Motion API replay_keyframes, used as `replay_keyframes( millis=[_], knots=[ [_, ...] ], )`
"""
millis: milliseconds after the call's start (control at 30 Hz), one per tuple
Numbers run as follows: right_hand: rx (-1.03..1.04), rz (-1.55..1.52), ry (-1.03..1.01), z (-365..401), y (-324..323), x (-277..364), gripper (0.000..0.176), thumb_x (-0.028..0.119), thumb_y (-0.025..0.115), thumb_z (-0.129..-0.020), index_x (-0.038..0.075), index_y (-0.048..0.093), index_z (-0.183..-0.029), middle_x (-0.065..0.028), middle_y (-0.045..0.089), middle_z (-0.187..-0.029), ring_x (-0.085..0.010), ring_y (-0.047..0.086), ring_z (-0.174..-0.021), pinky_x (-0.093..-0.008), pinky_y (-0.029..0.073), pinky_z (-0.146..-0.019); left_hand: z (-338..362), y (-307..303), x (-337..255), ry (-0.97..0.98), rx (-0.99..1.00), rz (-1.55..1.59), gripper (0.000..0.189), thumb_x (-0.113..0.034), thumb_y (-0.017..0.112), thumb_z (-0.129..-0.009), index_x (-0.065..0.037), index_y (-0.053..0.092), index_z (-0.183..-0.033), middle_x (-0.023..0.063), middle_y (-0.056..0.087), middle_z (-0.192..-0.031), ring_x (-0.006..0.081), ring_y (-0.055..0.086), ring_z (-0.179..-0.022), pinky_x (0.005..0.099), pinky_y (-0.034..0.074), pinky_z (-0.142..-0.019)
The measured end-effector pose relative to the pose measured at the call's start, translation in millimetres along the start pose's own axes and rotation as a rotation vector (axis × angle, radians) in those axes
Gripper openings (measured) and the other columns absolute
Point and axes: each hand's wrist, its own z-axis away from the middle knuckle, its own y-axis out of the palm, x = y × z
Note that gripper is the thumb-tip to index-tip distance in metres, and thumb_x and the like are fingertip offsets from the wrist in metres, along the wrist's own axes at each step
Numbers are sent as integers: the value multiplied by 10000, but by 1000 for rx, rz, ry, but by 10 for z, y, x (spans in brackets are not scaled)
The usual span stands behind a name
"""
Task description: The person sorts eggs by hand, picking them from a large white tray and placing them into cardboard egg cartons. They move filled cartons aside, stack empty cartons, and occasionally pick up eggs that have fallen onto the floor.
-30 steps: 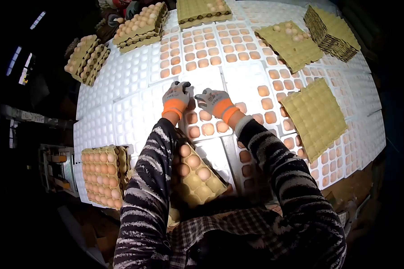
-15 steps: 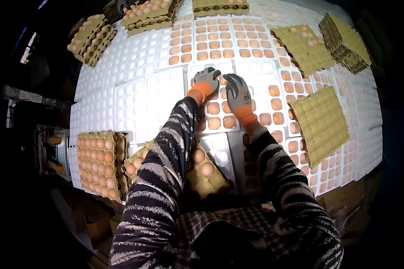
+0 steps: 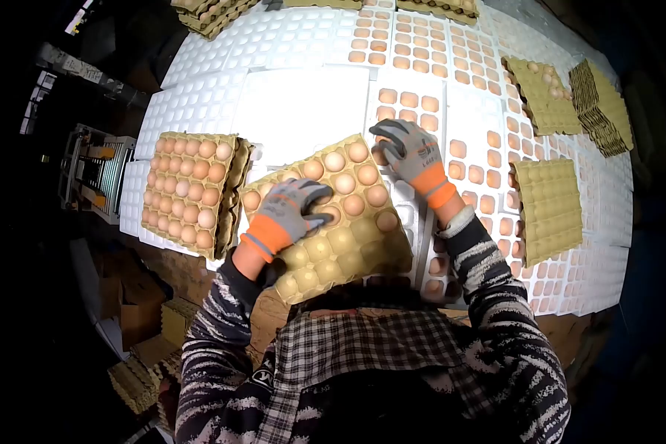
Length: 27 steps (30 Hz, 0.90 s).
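Observation:
A tan pulp egg tray (image 3: 320,251), tilted and partly filled with brown eggs, lies in front of me. My left hand (image 3: 292,211), in a grey glove with an orange cuff, reaches over it. Thumb and fingers close around an egg (image 3: 332,215) in the middle of the tray. To the right, my right hand (image 3: 414,152), gloved the same way, is over a white moulded tray (image 3: 411,83) with eggs in its cells. Its fingers are bent, and a brown egg (image 3: 379,155) shows by the thumb; what the fingers hold is hidden.
At left stands a stack of full egg trays (image 3: 181,192). Empty pulp trays (image 3: 551,207) lie at right, with a folded stack (image 3: 601,107) farther back. White trays with eggs cover much of the table. A roller conveyor (image 3: 100,174) and cardboard boxes (image 3: 140,303) are beyond the left edge.
My left hand has come back from the white tray to the pulp tray and closes around an egg there. My right hand stays over the white tray. The view has shifted.

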Motion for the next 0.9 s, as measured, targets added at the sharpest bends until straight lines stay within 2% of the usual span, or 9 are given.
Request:
replay_keyframes(
  millis=[167, 267, 367, 500, 600, 700, 733, 833, 900],
  knots=[
    [400, 361, -271, 476, 264, 691, 203, 320, 642, -916, 232, 692, -1092, -4, 644, -1105, -187, 632, -1001, -357, 523, -752, 188, 786, -10, 135, -329, -275, 380, -294, 805, -742, -118, 615, -1020, 98, 580, -1041, 319, 563, -957, 447, 435, -851],
    [328, 199, -229, 542, 234, 701, 192, 302, 644, -911, 215, 689, -1077, -25, 650, -1053, -223, 643, -966, -389, 526, -771, 231, 738, 97, 106, -379, -49, 408, -192, 812, -715, -97, 574, -1033, 97, 582, -1014, 327, 575, -927, 437, 452, -825],
    [321, -136, 11, 508, -78, 799, 315, 278, 726, -852, 154, 695, -1140, -57, 681, -1075, -234, 669, -970, -375, 544, -860, 319, 578, 140, -34, -558, 618, 362, -69, 710, -767, -67, 578, -1104, 110, 567, -1050, 297, 590, -980, 408, 494, -820],
    [157, -937, 432, 393, -117, 685, 436, 237, 775, -834, 131, 676, -1246, -81, 650, -1158, -198, 629, -1064, -327, 521, -925, 151, 256, 195, 4, -396, 156, 375, -115, 679, -810, -95, 627, -1181, 143, 534, -1193, 341, 584, -1044, 411, 506, -889],
    [343, -26, 27, 208, 70, 907, 364, 284, 692, -862, 181, 680, -1211, -102, 608, -1177, -277, 607, -1121, -417, 504, -925, -207, 493, 181, -91, -82, -475, 445, -307, 787, -760, -131, 662, -1150, 120, 578, -1190, 350, 612, -1049, 432, 515, -903],
    [373, 505, -104, 217, 662, 726, 202, 253, 607, -905, 173, 673, -1078, -81, 628, -1151, -250, 623, -1116, -418, 505, -816, -289, 499, 392, -117, -104, -201, 449, -316, 799, -751, -127, 668, -1137, 117, 608, -1159, 336, 629, -1072, 429, 514, -914],
    [443, 483, -89, 166, 443, 837, 321, 301, 635, -899, 146, 657, -1179, -78, 649, -1153, -255, 644, -1091, -417, 521, -863, -118, 179, 203, -184, -166, 32, 395, -283, 771, -778, -109, 667, -1116, 110, 630, -1181, 292, 639, -1084, 396, 524, -904],
    [387, -518, 417, 28, -146, 962, 454, 315, 713, -864, 113, 633, -1263, -49, 658, -1149, -204, 634, -1029, -356, 537, -805, -42, -92, 583, -231, -245, 695, 391, -193, 741, -793, -133, 664, -1172, 100, 640, -1253, 299, 645, -1108, 395, 524, -925],
    [215, -699, 251, -16, -105, 765, 493, 304, 715, -852, 147, 619, -1310, -77, 650, -1179, -201, 640, -1024, -356, 551, -858, -159, -155, 741, -97, -274, 437, 411, -175, 745, -786, -144, 689, -1191, 92, 618, -1291, 297, 641, -1133, 401, 522, -950]
  ],
)
